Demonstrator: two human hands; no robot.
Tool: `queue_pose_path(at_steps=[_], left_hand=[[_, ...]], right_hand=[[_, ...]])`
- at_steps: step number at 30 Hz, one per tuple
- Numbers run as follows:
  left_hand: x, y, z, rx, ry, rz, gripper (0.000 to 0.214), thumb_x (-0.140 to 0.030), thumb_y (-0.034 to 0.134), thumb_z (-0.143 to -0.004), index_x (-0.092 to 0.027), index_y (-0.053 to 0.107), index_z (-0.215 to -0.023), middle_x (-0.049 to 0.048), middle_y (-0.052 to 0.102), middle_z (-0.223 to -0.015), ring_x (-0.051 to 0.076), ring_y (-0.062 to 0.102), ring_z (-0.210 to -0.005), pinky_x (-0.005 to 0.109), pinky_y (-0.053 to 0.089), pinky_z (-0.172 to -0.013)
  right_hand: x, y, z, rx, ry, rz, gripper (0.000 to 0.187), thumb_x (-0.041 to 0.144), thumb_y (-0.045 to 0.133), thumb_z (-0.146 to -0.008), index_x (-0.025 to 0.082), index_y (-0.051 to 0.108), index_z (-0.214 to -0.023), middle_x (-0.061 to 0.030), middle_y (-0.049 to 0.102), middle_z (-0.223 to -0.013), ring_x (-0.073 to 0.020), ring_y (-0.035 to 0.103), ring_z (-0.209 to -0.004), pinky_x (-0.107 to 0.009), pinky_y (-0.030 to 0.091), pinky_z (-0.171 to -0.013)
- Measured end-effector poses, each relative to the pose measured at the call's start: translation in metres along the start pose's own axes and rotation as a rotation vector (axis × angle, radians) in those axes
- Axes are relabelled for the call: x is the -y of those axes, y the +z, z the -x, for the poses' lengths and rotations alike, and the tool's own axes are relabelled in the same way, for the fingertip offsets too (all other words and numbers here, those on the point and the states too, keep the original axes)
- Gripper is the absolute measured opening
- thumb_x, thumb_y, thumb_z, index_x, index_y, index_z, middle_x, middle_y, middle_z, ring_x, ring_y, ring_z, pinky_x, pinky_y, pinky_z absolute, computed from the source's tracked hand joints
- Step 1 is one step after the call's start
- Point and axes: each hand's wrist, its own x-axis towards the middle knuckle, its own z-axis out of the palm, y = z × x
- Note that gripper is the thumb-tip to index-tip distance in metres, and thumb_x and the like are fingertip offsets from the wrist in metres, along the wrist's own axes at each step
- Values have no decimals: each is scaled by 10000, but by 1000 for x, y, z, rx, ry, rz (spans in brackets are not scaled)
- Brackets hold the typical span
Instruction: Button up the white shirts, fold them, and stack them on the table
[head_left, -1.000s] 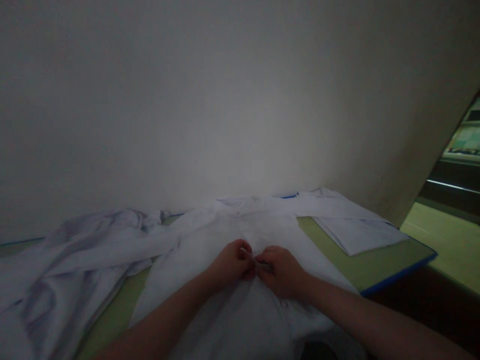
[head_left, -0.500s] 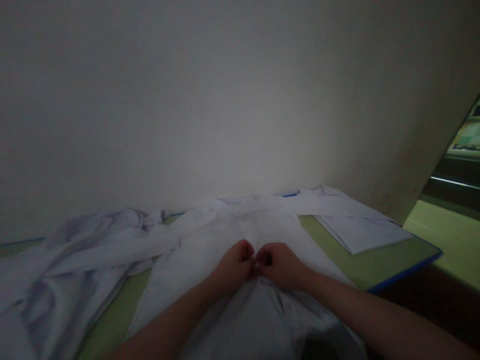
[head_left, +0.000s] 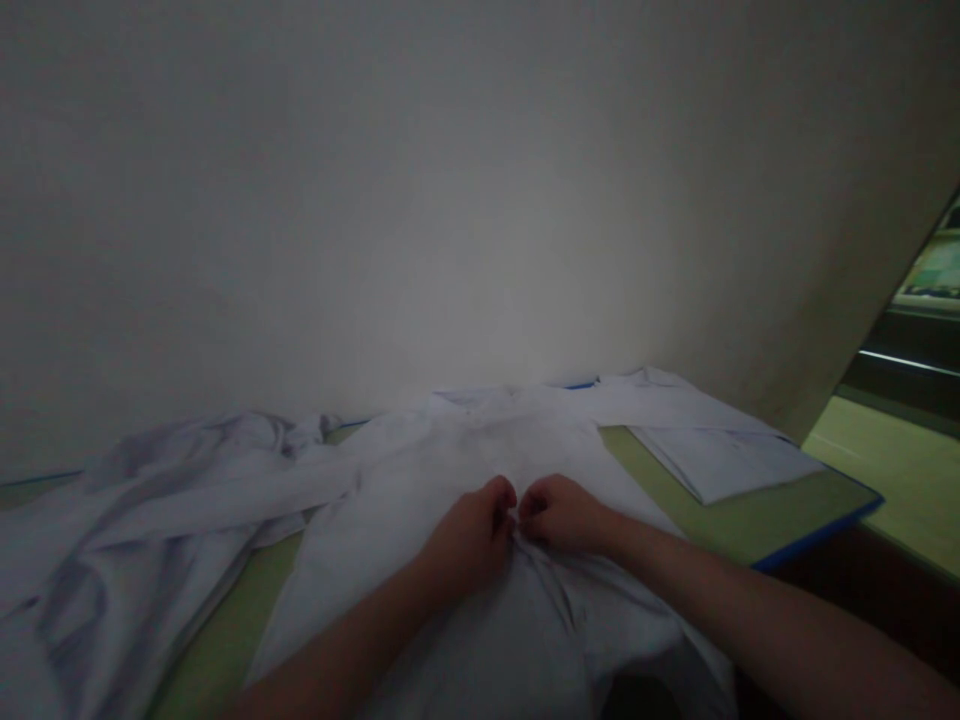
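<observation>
A white long-sleeved garment (head_left: pixel 405 480), a coat or long shirt, lies spread out with its collar toward the wall and its sleeves out to both sides. My left hand (head_left: pixel 476 535) is closed in a pinch on the cloth along its front middle line. Close beside it, my right hand (head_left: pixel 566 515) also pinches the front edge, fingers curled, the two fingertips nearly touching. Whether a button sits between them is too dark and small to tell. Below the hands the cloth is lifted into creases that run toward me.
A crumpled heap of white cloth (head_left: pixel 150 560) lies at the left, under the garment's left sleeve. Folded white cloth (head_left: pixel 727 465) is at the right, partly under the other sleeve. The green table (head_left: pixel 720 530) has a blue edge and meets a grey wall (head_left: pixel 480 200).
My right hand has shifted slightly up and right, and its fingers have drawn in. My left hand has turned a little. The front edge beneath them is pulled into a clearer fold.
</observation>
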Motion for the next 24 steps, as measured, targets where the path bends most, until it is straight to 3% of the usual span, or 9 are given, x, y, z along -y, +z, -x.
queue_pose_path(at_steps=[5, 9, 12, 16, 21, 24], left_hand=[[-2, -4, 5, 83, 20, -137, 275, -263, 498, -737, -226, 625, -977, 54, 653, -858, 201, 583, -794, 282, 398, -689], [-5, -6, 8, 97, 10, -196, 411, -377, 593, -666, -228, 619, -1048, 72, 636, -1006, 248, 572, -913, 312, 422, -760], [-12, -10, 10, 120, 48, -240, 436, -441, 597, -661, -244, 605, -1051, 53, 634, -996, 245, 568, -934, 329, 421, -816], [-20, -12, 15, 157, 103, -343, 445, -480, 545, -710, -237, 596, -1079, 72, 626, -1010, 249, 562, -948, 360, 415, -843], [-25, -2, 27, 145, 144, -531, 507, -454, 325, -854, -156, 528, -1210, 146, 611, -1024, 274, 549, -950, 418, 403, -825], [-26, 2, 32, 136, 147, -562, 531, -439, 275, -879, -135, 475, -1265, 165, 589, -1093, 278, 537, -991, 424, 391, -845]], right_hand=[[10, -3, 20, -97, -79, 190, 174, 307, 547, -715, 169, 636, -772, -30, 628, -712, -124, 530, -635, -229, 326, -567], [23, -4, 58, -189, -47, 386, 398, 531, 605, -643, 178, 580, -825, -59, 613, -795, -190, 541, -735, -275, 339, -627], [26, -7, 87, -138, -55, 518, 284, 417, 571, -679, 182, 572, -838, -66, 615, -815, -218, 561, -785, -294, 349, -666], [25, -13, 116, -76, 24, 597, 176, 297, 483, -708, 186, 589, -795, -75, 628, -754, -223, 592, -718, -284, 348, -591], [32, -7, 129, -40, 80, 751, 255, 336, 457, -724, 148, 627, -696, -132, 633, -673, -264, 611, -647, -318, 377, -557], [41, 1, 129, -49, 48, 767, 327, 369, 417, -770, 143, 640, -692, -141, 634, -665, -270, 615, -635, -341, 400, -562]])
